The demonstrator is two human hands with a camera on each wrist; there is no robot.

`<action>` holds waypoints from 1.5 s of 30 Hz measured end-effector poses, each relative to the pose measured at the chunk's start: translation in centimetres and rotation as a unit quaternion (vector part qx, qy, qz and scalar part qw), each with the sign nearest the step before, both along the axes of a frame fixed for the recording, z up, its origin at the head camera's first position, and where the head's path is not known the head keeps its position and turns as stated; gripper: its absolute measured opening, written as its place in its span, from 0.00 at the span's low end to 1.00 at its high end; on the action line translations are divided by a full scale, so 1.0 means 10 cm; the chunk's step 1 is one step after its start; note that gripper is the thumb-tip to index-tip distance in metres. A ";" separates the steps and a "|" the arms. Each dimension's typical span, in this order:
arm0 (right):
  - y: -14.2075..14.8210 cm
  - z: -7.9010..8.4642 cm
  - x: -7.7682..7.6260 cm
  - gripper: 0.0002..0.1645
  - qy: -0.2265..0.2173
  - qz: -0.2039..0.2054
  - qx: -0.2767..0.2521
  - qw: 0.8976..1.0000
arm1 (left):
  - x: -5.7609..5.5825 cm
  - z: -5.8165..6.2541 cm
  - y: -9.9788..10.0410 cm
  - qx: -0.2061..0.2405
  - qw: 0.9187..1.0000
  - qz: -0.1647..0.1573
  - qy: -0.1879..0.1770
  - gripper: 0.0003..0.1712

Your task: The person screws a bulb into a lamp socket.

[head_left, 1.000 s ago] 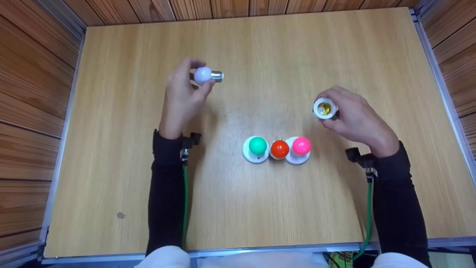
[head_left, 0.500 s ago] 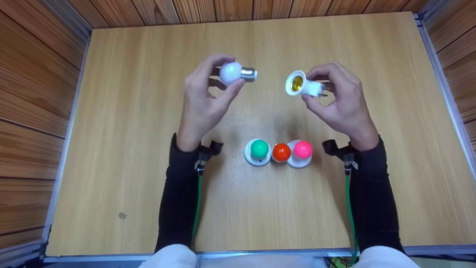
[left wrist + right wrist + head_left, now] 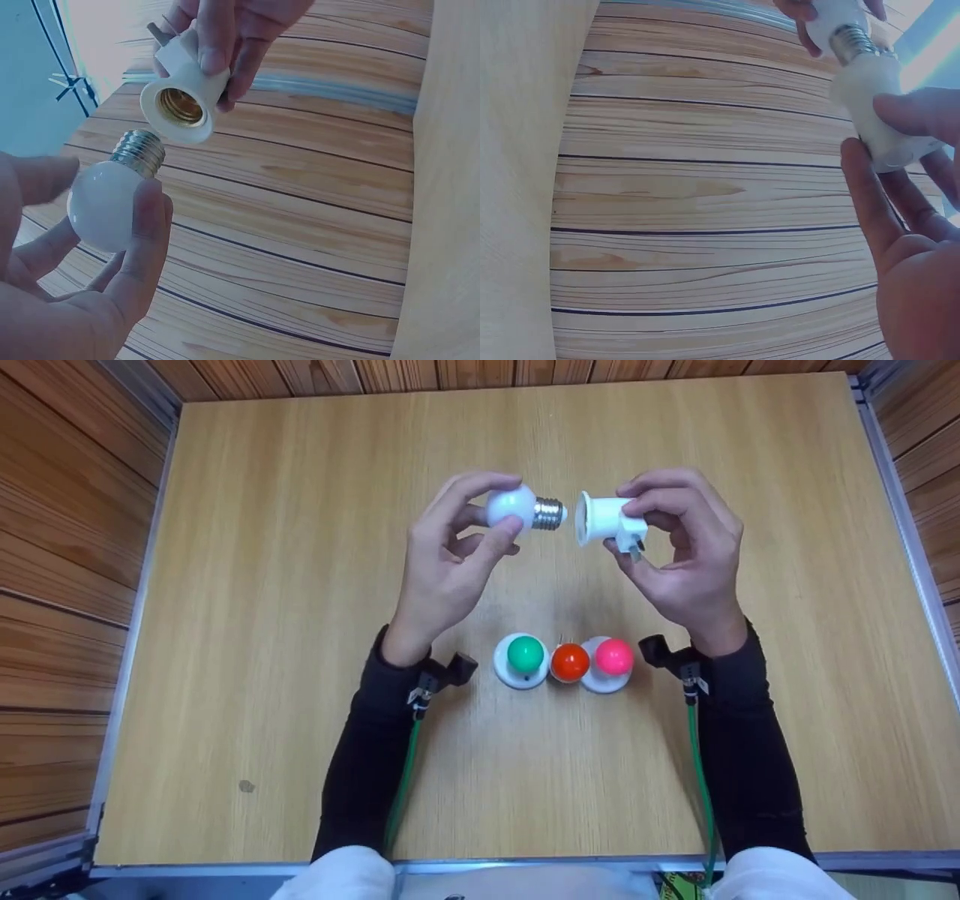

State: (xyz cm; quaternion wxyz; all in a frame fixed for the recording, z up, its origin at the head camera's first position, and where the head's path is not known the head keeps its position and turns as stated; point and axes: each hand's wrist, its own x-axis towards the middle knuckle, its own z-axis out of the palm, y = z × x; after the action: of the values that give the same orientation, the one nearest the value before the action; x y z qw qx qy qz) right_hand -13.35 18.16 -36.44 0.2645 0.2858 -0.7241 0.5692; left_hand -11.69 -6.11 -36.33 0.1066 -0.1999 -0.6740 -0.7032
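A white light bulb (image 3: 511,507) with a silver screw base is pinched by its globe in my left hand (image 3: 454,559), base pointing right. Facing it, my right hand (image 3: 694,547) grips a white plug-in lamp socket (image 3: 602,518) with metal prongs at its lower right end. In the head view a small gap separates the bulb's base from the socket's mouth. The left wrist view looks into the socket's threaded brass inside (image 3: 180,106), with the screw base (image 3: 139,153) just below its rim. Both things are held above the table.
On the table (image 3: 300,660), nearer the person than the hands, stand a green bulb (image 3: 525,654) on a white base, a red bulb (image 3: 570,662) and a pink bulb (image 3: 614,657) on a white base. Wood-panelled walls (image 3: 67,547) surround the table.
The left hand has carried the bulb to the right. The right hand has moved left and away from the person, turning the socket's mouth toward the bulb. The two are now close together.
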 end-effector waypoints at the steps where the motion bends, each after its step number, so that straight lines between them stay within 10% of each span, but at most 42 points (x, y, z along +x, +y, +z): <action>1: -0.01 0.00 0.01 0.18 0.007 -0.002 -0.006 1.000 | 0.01 0.01 0.00 0.004 1.000 -0.004 -0.002 0.22; 11: -0.14 0.04 0.01 0.18 0.104 -0.043 -0.039 0.993 | 0.03 0.08 0.06 -0.028 0.999 -0.008 0.017 0.28; 22: -0.18 0.03 -0.01 0.18 0.117 -0.024 -0.035 0.992 | 0.05 0.07 0.08 -0.037 0.999 -0.018 0.029 0.28; 45: -0.12 -0.04 0.06 0.22 -0.015 0.043 -0.084 0.995 | 0.06 -0.04 0.07 -0.061 0.988 -0.004 0.144 0.22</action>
State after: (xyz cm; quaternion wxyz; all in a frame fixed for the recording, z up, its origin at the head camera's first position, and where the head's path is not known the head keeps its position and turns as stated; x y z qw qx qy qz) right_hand -12.79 16.91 -36.84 0.2518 0.2848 -0.6644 0.6435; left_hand -11.11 -5.43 -36.76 0.1874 -0.3082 -0.6920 -0.6253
